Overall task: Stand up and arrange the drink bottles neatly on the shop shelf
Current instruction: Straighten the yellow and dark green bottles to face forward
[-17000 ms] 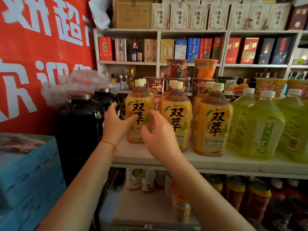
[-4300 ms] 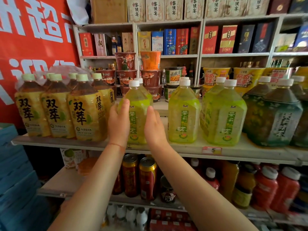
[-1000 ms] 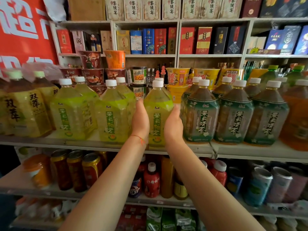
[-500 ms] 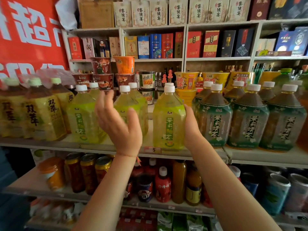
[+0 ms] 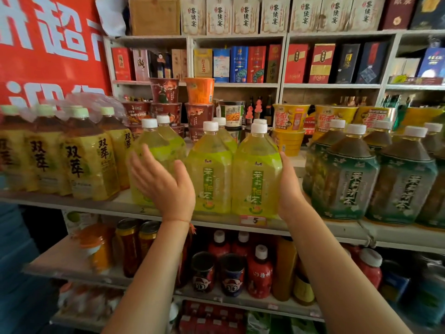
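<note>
Standing upright, lime-green bottles (image 5: 256,174), white caps, right hand (image 5: 290,189) touching

On the shelf (image 5: 337,229) I see three bottle groups in a row: the leftmost group (image 5: 79,155), the middle group (image 5: 209,169) and the rightmost group (image 5: 375,174). My left hand (image 5: 166,186) hovers before the middle group's left bottle (image 5: 154,150); my right hand (image 5: 290,189) lies against the right side of its right bottle (image 5: 256,174). Noodle cups (image 5: 289,126) stand behind (a second row of bottles too). Cans and small bottles (image 5: 240,266) sit on the shelf below.
</note>
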